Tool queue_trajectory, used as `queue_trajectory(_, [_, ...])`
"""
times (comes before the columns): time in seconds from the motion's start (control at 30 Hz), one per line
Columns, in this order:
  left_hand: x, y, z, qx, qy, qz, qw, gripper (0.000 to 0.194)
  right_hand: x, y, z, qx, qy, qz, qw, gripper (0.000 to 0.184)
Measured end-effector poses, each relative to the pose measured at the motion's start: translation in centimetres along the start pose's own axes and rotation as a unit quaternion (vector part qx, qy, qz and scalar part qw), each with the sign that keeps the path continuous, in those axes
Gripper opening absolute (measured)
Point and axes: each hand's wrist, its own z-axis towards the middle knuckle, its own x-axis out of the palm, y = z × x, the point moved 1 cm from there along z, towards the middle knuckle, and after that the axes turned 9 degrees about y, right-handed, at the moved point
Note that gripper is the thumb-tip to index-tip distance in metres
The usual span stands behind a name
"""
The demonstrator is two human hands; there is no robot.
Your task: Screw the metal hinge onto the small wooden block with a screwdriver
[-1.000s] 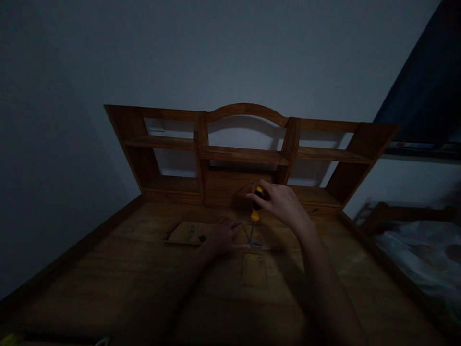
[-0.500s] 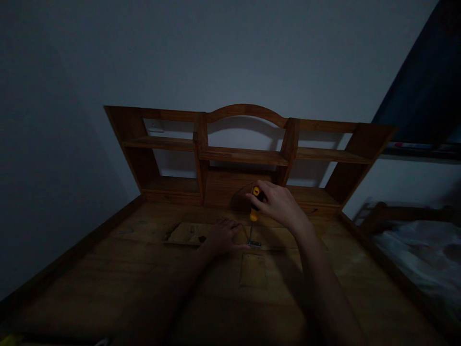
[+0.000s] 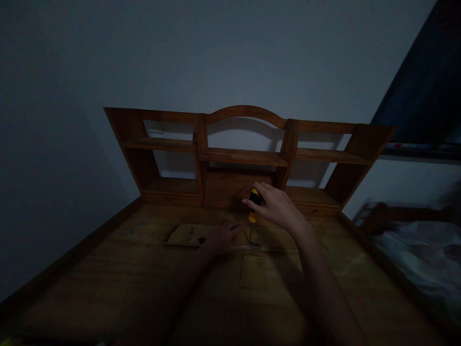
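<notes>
My right hand [image 3: 277, 204] is closed around the yellow-and-black handle of a screwdriver [image 3: 253, 217], which stands nearly upright. Its tip meets a small metal piece [image 3: 255, 245] at the edge of a long thin wooden strip [image 3: 182, 235]. Across that strip lies my left hand [image 3: 224, 238], fingers stretched out, with the thumb reaching to the metal piece. A dark spot [image 3: 202, 240] and a small pale item [image 3: 192, 232] show on the strip, left of this hand. Dim light hides the finer detail of the metal piece.
The wooden desktop [image 3: 144, 269] carries a small rectangular wooden piece [image 3: 253, 271] in front of the strip. A wooden shelf unit [image 3: 245, 154] stands along the back against the wall. White plastic bags [image 3: 421, 254] lie beyond the right edge, below a dark curtain [image 3: 428, 72].
The screwdriver handle and my right hand have shifted very slightly left and down. The tip stays on the metal piece, and my left hand keeps its place.
</notes>
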Motion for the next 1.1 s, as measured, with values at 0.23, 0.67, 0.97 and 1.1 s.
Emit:
queue_trajectory(0.23, [0.0, 0.1, -0.1, 0.000, -0.004, -0.009, 1.000, 0.074, 0.2, 0.3, -0.1, -0.016, 0.000, -0.003, 1.000, 0.028])
queue_trajectory(0.67, [0.4, 0.2, -0.1, -0.002, -0.005, -0.004, 1.000, 0.075, -0.2, 0.3, -0.2, -0.054, 0.017, 0.068, 0.996, 0.028])
queue_trajectory(0.97, [0.3, 0.1, -0.1, 0.001, -0.004, 0.003, 1.000, 0.074, 0.3, 0.3, 0.1, -0.019, -0.004, 0.031, 0.999, 0.029])
queue_trajectory(1.1, [0.2, 0.1, -0.1, 0.001, -0.005, 0.003, 1.000, 0.073, 0.3, 0.5, 0.1, 0.003, -0.011, -0.005, 1.000, 0.029])
